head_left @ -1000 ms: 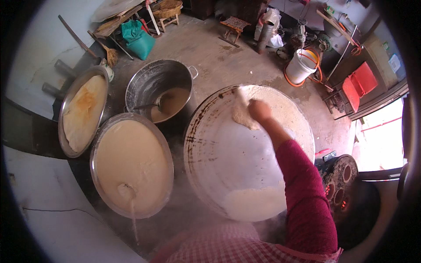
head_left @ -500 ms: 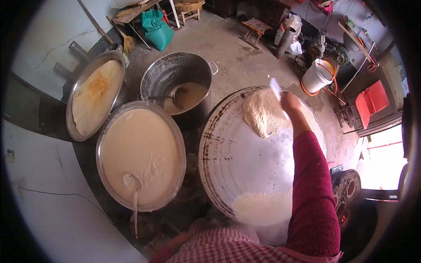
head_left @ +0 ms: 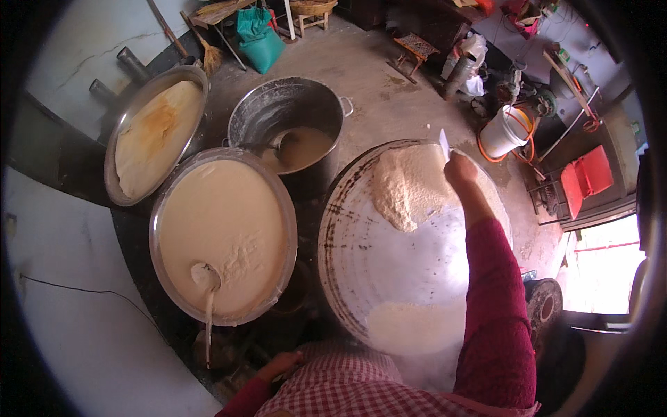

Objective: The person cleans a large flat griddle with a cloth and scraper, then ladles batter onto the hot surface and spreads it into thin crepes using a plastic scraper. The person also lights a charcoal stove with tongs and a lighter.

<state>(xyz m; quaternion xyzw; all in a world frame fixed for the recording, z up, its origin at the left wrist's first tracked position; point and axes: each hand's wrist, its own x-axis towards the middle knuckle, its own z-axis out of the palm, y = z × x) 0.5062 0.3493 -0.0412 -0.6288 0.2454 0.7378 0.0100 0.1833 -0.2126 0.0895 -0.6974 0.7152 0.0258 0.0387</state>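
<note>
My right hand (head_left: pixel 461 170) is closed around a flat white scraper (head_left: pixel 444 144), at the far side of a large round griddle (head_left: pixel 361 260). Pale, thick batter (head_left: pixel 405 187) lies in a ridged mound beside the scraper, on the griddle's far part. A thinner, smooth pale layer (head_left: pixel 413 326) covers the near part, with steam around it. My left hand (head_left: pixel 285 364) rests low by the checked apron (head_left: pixel 333 382), left of the griddle; its fingers are too small and dark to make out.
Left of the griddle stands a wide basin (head_left: pixel 290 229) of batter with a ladle (head_left: pixel 210 299) in it. Behind are a deep metal pot (head_left: pixel 237 115) holding another ladle and a tilted basin (head_left: pixel 111 170). A stove (head_left: pixel 545 306) stands right; a white bucket (head_left: pixel 501 135) is farther back.
My right hand has moved the scraper a little along the far rim, and the batter mound has spread left and nearer. More of my left hand shows. The whole view has shifted slightly.
</note>
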